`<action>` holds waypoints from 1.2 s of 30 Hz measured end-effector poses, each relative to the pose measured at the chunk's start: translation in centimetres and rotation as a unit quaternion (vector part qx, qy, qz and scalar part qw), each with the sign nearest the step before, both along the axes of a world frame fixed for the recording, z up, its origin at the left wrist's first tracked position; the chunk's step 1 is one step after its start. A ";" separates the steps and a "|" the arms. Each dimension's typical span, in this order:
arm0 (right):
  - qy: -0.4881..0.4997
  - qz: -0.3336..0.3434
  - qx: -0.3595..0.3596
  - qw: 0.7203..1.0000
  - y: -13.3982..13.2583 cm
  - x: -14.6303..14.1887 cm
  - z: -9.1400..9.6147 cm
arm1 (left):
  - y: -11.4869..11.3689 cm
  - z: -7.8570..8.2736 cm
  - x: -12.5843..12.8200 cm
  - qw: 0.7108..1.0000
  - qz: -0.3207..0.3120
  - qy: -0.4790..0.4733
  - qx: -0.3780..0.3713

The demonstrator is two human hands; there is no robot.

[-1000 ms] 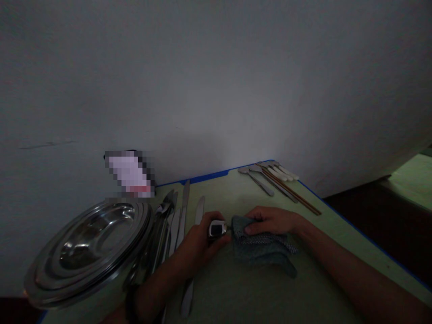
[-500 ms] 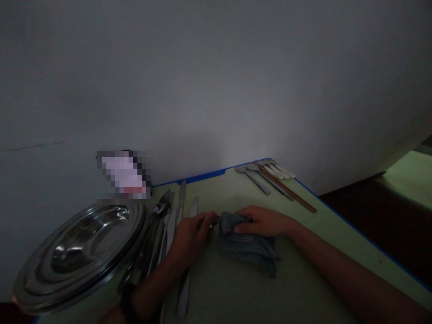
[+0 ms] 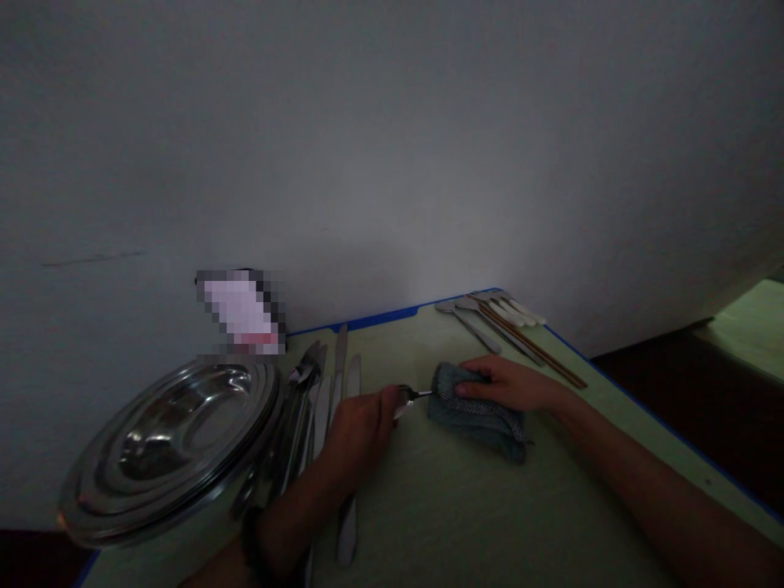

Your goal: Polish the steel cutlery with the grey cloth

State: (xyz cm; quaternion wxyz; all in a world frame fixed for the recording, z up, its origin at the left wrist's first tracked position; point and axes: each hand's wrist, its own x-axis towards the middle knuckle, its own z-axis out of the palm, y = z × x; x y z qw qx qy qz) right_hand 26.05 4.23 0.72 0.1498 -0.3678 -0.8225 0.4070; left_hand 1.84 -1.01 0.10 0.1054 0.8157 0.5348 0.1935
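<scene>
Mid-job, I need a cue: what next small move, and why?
Perhaps slide the blue-grey textured cloth leftward along the shiny metal utensil: the right hand grips the cloth over one end, the left hand holds the other, and bare shaft shows between.

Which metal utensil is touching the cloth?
The utensil between your left hand and right hand: its neck runs into the cloth, while the others lie apart from the cloth.
</scene>
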 end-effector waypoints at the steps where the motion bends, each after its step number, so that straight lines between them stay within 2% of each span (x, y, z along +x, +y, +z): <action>1: -0.009 -0.002 0.017 1.000 -0.3 -0.2 0.1 | -0.1 0.0 0.0 1.000 -0.026 0.010 0.012; 4: -0.057 -0.009 0.087 0.994 -1.2 -1.0 0.3 | -0.4 -0.2 0.2 0.996 -0.073 0.034 0.042; 8: -0.106 -0.015 0.168 0.980 -2.6 -2.5 0.1 | -0.6 -0.3 0.4 0.992 -0.080 0.061 0.076; 13: -0.114 -0.030 0.215 0.969 -3.8 -4.2 -0.5 | -0.8 -0.3 0.7 0.981 -0.100 0.121 0.113; 19: -0.096 -0.058 0.251 0.962 -4.4 -4.7 -1.0 | -1.0 -0.4 0.7 0.970 -0.121 0.069 0.200; 24: -0.064 -0.076 0.231 0.968 -4.3 -5.0 -1.1 | -0.7 -0.5 0.6 0.968 -0.120 0.066 0.212; 30: -0.054 -0.076 0.216 0.972 -2.5 -3.3 -0.6 | -0.1 -0.3 0.0 0.987 -0.047 0.036 0.151; 36: -0.017 -0.074 0.138 0.988 -0.6 0.0 0.3 | 0.1 -0.5 -0.1 0.996 0.038 -0.049 0.068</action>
